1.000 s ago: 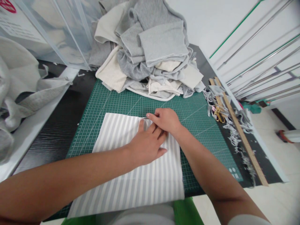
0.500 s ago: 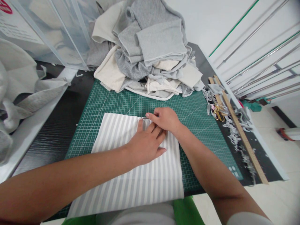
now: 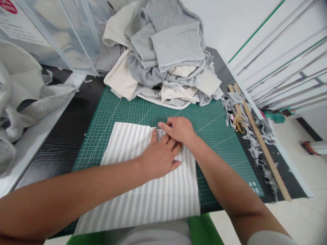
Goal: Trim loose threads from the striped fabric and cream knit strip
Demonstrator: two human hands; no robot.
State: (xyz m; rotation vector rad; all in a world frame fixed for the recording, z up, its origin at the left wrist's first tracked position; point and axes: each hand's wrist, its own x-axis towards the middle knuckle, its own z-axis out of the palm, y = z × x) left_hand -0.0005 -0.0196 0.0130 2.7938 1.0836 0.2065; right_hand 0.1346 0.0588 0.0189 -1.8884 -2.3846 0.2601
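Head view: left hand lies flat on thin, limp striped cloth on the mat; right hand pinches a small metal tool at its far edge.

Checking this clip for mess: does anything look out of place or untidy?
Yes. Loose grey fabric scraps lie strewn along the table's right edge, tangled over the wooden ruler and gold scissors. The striped fabric lies flat.

Striped cloth on cutting mat, fabric pile behind, ruler right — perhaps scissors beside it
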